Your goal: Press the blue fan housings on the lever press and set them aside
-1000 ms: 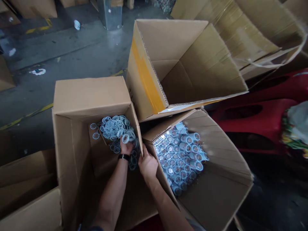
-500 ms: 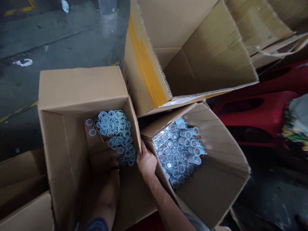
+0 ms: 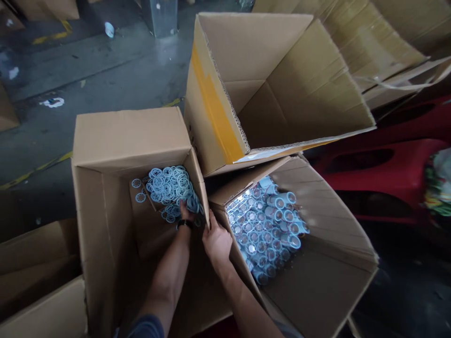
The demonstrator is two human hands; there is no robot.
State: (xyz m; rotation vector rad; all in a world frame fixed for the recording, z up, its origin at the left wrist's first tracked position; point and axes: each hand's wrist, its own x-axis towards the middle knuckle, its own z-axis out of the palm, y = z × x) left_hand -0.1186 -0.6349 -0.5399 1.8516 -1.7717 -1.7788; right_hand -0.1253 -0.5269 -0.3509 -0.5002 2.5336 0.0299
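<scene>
Inside the left cardboard box [image 3: 132, 136] lies a pile of light blue rings [image 3: 167, 185], with a few loose ones at its left. My left hand [image 3: 186, 212], a dark band at its wrist, reaches into the lower edge of this pile; its fingers are mostly hidden among the rings. My right hand [image 3: 216, 238] pinches the right wall of that box at its top edge. Beside it, the right cardboard box [image 3: 331, 206] holds many light blue tubular pieces [image 3: 262, 227] standing close together, some of them tilted.
A larger open box [image 3: 218, 112] with yellow tape stands behind both boxes. Red plastic seats [image 3: 380, 173] are at the right, and more cardboard [image 3: 42, 305] lies at the lower left. Scraps lie on the grey floor [image 3: 130, 70].
My left hand has moved up and right from the box's shadowed bottom into the rings. My right hand keeps its hold on the box wall. The view has shifted slightly.
</scene>
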